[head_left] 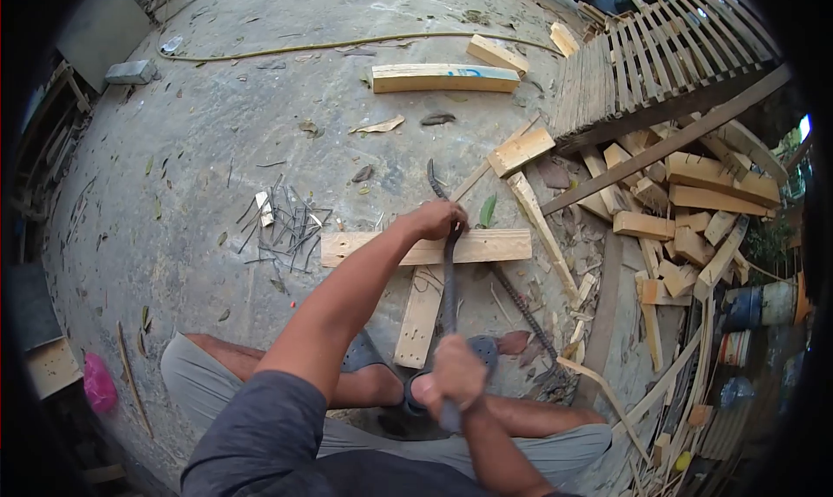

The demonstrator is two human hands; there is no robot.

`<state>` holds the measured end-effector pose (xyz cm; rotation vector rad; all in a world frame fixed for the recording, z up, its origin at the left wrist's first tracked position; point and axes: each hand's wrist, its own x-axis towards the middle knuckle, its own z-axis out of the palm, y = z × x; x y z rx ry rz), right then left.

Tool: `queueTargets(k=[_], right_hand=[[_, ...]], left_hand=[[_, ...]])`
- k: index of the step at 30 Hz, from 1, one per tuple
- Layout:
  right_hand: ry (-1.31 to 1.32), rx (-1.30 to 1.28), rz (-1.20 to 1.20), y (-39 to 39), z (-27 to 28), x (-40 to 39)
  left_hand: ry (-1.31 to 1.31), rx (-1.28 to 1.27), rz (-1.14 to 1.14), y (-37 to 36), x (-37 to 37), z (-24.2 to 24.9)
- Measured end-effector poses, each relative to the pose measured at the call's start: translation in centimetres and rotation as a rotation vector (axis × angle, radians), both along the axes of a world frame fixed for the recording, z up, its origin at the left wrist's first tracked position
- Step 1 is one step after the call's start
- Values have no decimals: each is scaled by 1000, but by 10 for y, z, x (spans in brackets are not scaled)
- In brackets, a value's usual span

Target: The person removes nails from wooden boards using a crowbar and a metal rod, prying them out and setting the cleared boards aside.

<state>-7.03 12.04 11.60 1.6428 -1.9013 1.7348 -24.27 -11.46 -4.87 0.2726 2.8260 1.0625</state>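
One metal bar (449, 289) — hands (436, 220) (459, 371) along it

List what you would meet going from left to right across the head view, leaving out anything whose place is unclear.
Pink bag, heap of thin dark metal pieces, left hand, green leaf, long narrow wooden strip, blue container.

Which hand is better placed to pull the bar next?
Probably the right hand: it grips the metal bar low on its shaft, nearer the body, while the left hand is up by the crosswise board.
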Motion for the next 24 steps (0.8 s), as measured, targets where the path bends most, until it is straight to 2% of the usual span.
queueTargets(k=[2, 3, 6, 7, 10, 12, 14, 16, 17, 18, 20, 22, 24], right_hand=[[-61, 83, 19, 11, 10, 8], [-94, 116, 21, 11, 12, 10], [-215, -111, 8, 27, 5, -25], [-317, -125, -6, 29, 19, -39], [-543, -278, 84, 31, 54, -90], [-701, -303, 34, 27, 66, -111], [-768, -234, 82, 12, 85, -139], [-817, -230, 68, -6, 93, -155], [-844, -225, 50, -20, 98, -163], [-869, -216, 34, -34, 103, -173], [-1025, -162, 3, -64, 95, -203], [-1030, -75, -207, -99, 92, -226], [-1073, -28, -304, -132, 90, -256]], left_hand=[[-176, 36, -187, -14, -18, -3], [-19, -8, -221, -17, -15, -9], [-59, -48, -148, -24, 7, 14], [-60, -8, -111, -27, 9, -1], [89, 402, 216, -31, 28, 10], [407, 667, 596, -35, 26, 14], [331, 369, 951, -41, 43, 40], [275, -41, 776, -27, 56, -34], [37, -163, 728, -7, 69, -21], [95, -270, 670, 7, 78, -27], [376, -266, 690, 21, 90, -22], [394, -273, 738, 24, 84, -24], [391, -285, 767, 24, 88, -24]])
